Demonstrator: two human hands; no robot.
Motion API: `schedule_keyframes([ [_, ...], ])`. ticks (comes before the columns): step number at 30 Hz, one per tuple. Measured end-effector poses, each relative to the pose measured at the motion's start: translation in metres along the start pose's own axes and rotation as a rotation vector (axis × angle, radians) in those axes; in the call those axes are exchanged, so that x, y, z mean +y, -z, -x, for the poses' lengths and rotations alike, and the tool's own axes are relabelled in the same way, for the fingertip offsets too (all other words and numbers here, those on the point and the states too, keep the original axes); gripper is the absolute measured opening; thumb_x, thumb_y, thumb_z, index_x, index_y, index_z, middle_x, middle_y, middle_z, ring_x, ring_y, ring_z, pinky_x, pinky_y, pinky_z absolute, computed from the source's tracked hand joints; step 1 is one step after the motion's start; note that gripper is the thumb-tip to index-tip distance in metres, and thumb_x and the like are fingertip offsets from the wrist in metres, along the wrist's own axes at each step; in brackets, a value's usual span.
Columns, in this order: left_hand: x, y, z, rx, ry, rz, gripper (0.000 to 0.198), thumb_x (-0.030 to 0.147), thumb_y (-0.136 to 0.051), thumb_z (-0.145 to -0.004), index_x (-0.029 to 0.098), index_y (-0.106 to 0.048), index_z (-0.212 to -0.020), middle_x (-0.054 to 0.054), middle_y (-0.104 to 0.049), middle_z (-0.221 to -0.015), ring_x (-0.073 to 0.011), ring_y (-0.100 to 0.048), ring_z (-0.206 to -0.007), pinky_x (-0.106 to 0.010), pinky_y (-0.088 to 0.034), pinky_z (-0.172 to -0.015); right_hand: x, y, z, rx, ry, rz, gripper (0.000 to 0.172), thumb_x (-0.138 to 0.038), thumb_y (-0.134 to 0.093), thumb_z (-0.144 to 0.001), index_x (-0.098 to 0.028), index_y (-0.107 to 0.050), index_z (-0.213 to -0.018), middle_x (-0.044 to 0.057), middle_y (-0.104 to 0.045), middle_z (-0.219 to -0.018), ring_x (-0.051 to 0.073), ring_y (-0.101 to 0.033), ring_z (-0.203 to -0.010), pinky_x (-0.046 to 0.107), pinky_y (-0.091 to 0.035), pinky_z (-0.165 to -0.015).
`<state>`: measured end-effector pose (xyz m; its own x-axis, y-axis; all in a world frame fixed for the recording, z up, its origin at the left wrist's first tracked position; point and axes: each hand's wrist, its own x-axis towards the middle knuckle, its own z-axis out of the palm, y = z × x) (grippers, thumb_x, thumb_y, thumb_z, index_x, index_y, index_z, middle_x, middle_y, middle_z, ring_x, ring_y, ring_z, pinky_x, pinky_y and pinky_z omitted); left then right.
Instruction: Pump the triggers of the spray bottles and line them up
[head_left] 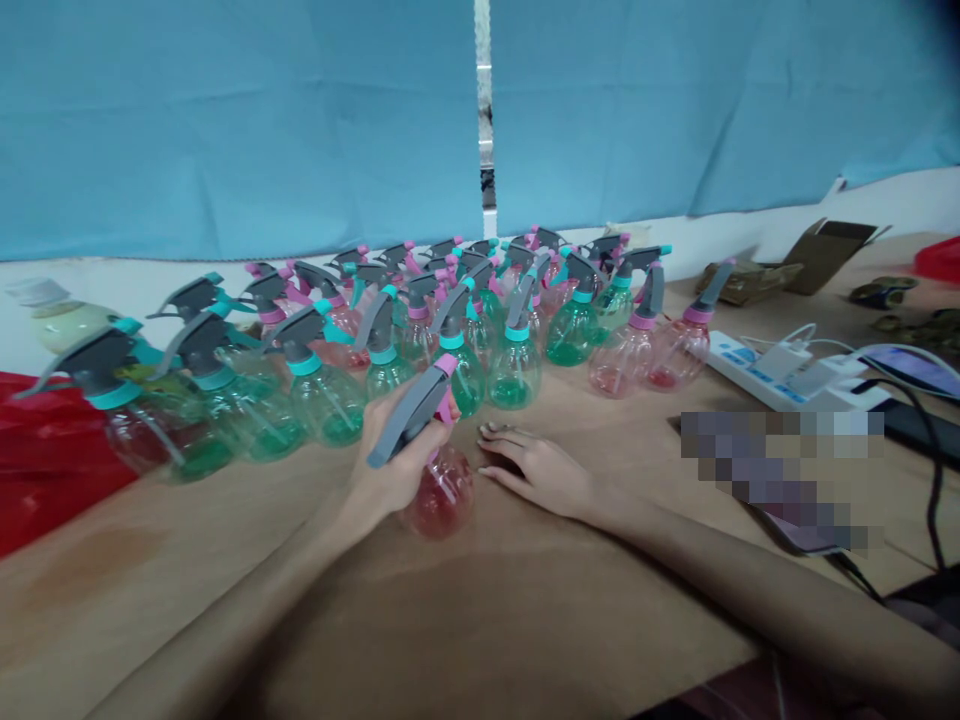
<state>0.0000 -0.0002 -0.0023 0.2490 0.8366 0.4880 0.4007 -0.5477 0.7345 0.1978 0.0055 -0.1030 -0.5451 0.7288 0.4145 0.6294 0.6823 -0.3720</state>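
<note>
My left hand (pixel 397 460) is wrapped around the neck of a spray bottle (pixel 441 497) with a grey trigger head, pink nozzle and reddish liquid at its bottom. The bottle is close to the table surface; whether it touches I cannot tell. To its right my right hand (pixel 536 465) lies flat on the table with fingers stretched out, holding nothing. Just beyond both hands stand several similar bottles, among them a green one with a turquoise collar (pixel 514 375) and a pink-collared one (pixel 616 365).
A white power strip (pixel 795 370) with cables lies at the right, near a phone (pixel 795 520) that is partly blurred out. An open cardboard box (pixel 829 258) stands at the far right. Red plastic (pixel 45 460) covers the left edge. Blue cloth (pixel 300 120) hangs behind.
</note>
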Motion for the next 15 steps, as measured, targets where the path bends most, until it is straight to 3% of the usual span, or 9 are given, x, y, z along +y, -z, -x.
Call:
schedule_keyframes([
  [3, -0.0030, 0.0004, 0.0011, -0.010, 0.017, 0.024, 0.005, 0.021, -0.054, -0.074, 0.024, -0.057, -0.070, 0.001, -0.055, -0.067, -0.0174, -0.053, -0.065, -0.032, -0.042, -0.063, -0.0001, 0.0001, 0.0002, 0.002, -0.007, 0.002, 0.041, -0.041, -0.041, -0.091, -0.017, -0.054, -0.122, 0.010, -0.057, -0.126, 0.021, -0.047, -0.122, 0.040, -0.039, -0.103],
  [9, -0.0052, -0.0001, 0.0024, 0.026, 0.040, 0.005, 0.005, 0.025, -0.056, -0.073, 0.024, -0.059, -0.076, 0.004, -0.052, -0.060, -0.0157, -0.049, -0.055, -0.030, -0.039, -0.056, 0.0005, -0.0007, 0.0002, -0.004, 0.001, -0.004, 0.042, -0.040, -0.042, -0.091, -0.013, -0.054, -0.121, 0.011, -0.057, -0.126, 0.021, -0.045, -0.123, 0.038, -0.037, -0.104],
  [15, 0.0008, -0.0015, 0.0010, 0.008, 0.023, 0.000, 0.002, 0.025, -0.055, -0.075, 0.023, -0.054, -0.074, 0.003, -0.052, -0.061, -0.0156, -0.050, -0.057, -0.031, -0.042, -0.059, 0.0002, -0.0001, -0.0002, 0.000, 0.006, -0.011, 0.040, -0.040, -0.042, -0.091, -0.017, -0.054, -0.122, 0.009, -0.057, -0.125, 0.021, -0.046, -0.123, 0.041, -0.038, -0.103],
])
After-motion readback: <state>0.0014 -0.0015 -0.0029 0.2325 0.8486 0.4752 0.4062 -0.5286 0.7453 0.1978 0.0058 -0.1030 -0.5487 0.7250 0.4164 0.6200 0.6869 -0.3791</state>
